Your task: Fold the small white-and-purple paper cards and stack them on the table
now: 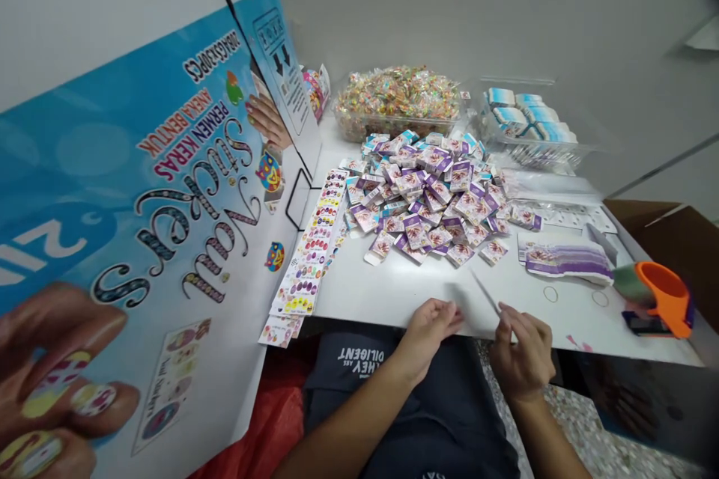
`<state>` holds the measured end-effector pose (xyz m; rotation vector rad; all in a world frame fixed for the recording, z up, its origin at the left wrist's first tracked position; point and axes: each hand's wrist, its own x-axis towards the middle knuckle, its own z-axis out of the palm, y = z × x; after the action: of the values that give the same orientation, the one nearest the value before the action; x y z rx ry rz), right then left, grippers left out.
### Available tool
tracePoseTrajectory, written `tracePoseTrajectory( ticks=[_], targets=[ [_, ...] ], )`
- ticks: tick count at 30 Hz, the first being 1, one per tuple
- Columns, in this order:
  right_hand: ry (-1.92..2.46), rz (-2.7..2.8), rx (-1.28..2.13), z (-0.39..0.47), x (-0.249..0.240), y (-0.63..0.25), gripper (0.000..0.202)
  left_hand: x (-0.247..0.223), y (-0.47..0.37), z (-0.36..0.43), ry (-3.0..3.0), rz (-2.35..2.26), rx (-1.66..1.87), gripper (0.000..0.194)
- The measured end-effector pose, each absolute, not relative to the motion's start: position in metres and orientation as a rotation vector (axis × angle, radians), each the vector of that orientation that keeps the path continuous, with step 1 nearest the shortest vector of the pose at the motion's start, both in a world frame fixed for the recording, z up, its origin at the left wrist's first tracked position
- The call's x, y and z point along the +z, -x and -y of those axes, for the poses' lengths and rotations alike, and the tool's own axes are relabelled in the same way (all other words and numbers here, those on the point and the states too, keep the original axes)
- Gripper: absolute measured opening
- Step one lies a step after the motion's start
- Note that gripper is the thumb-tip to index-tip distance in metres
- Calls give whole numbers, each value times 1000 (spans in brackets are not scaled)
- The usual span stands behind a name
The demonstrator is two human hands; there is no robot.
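Observation:
My left hand (431,333) is over the table's front edge, its fingers curled together; whatever it may hold is too blurred to tell. To its right, my right hand (522,348) pinches a thin flat piece (486,292) seen nearly edge-on, pointing up and left over the white table (382,284). Beyond both hands lies a heap of small purple and white boxes (432,194). On the left of the table are long sticker strips (320,247). A stack of flat purple and white cards (567,258) rests to the right.
A large printed carton (168,187) stands at the left. Behind the heap are a tub of wrapped candies (398,93) and a clear tray of blue and white packs (528,120). An orange tape dispenser (666,292) and rubber bands (550,294) are at the right.

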<state>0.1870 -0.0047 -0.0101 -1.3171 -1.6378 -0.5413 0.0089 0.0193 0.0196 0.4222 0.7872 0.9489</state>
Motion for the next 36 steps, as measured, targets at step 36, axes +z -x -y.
tracePoseTrajectory(
  ticks=[36],
  targets=[
    [1281, 2226, 553, -22, 75, -147, 12, 34, 6, -32, -354, -666, 847, 33]
  ],
)
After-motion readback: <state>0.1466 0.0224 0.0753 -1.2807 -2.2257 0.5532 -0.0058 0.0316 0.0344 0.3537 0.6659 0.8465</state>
